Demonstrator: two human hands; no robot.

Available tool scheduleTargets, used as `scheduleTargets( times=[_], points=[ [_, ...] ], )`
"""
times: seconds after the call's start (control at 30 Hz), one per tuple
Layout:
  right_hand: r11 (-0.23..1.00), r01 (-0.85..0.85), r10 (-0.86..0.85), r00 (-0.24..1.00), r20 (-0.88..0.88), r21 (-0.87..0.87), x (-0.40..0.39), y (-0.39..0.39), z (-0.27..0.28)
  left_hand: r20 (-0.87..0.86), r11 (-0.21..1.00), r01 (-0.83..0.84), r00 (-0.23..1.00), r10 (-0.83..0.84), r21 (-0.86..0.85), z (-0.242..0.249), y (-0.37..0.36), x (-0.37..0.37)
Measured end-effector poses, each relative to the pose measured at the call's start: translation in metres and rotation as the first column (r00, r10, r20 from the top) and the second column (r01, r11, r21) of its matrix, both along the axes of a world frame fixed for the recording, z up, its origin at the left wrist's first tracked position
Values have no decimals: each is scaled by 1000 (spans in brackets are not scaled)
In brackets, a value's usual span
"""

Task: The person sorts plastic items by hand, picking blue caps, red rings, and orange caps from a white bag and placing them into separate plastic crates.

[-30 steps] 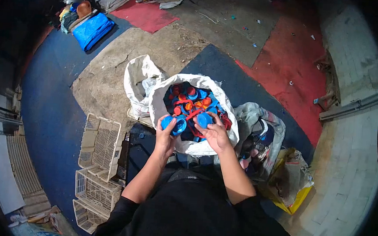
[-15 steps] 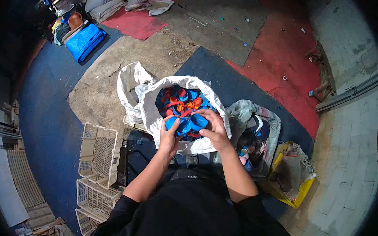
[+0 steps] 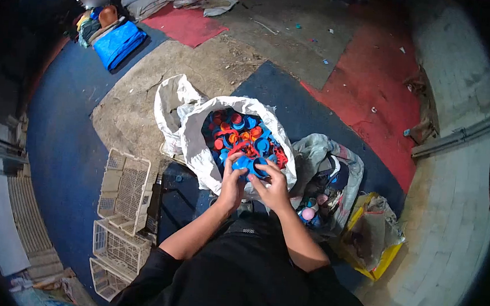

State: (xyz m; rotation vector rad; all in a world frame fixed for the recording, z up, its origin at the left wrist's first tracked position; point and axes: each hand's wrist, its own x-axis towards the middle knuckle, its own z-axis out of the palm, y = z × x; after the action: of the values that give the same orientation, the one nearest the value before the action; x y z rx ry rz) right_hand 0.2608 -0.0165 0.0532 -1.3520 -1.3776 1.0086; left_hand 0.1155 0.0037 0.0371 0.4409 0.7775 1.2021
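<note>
Head camera shows the left hand (image 3: 232, 188) and the right hand (image 3: 275, 190) close together, both clamped on blue plastic pieces (image 3: 241, 163) above the near edge of a filled white sack (image 3: 196, 151).

Blue pcs (image 3: 242, 163) btwn the fingers (image 3: 274, 178)! Red, orange & blue bits (image 3: 244, 136) just past 'em, white sack (image 3: 194, 149) arnd those; L of fingers, beige crates (image 3: 124, 187) w/ grid pattern; R, yellow-and-grey bag (image 3: 376, 236); far beyond fingers, R side, red matting (image 3: 375, 77).

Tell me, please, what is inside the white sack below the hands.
Red, blue and orange plastic pieces show inside the sack; whatever lies beneath them is covered.
</note>
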Motion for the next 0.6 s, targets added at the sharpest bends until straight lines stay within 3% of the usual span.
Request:
scheduleTargets(
  times=[0.07, 0.2, 0.23, 0.4, 0.6],
  points=[
    [995, -9, 3, 998, -60, -99, 7, -1, 2, -75, 1000, -10, 997, 10, -5, 2, -6, 5],
    [1000, -3, 5, 996, -87, 26, 6, -2, -8, -109, 996, -80, 991, 83, 37, 5, -19, 6],
    [997, -15, 18, 999, -41, 80, 3, 0, -3, -257, 989, -98, 959, 123, 108, 2, -23, 5],
    [975, -155, 160, 987, -19, 158, -31, 2, 1, -319, 958, -279, 904, 283, 61, 10, -56, -21],
    [888, -391, 374, 920, 115, 241, -105, -22, 20, -442, 801, -564, 678, 587, 200, 8, -111, -75]
  ],
)
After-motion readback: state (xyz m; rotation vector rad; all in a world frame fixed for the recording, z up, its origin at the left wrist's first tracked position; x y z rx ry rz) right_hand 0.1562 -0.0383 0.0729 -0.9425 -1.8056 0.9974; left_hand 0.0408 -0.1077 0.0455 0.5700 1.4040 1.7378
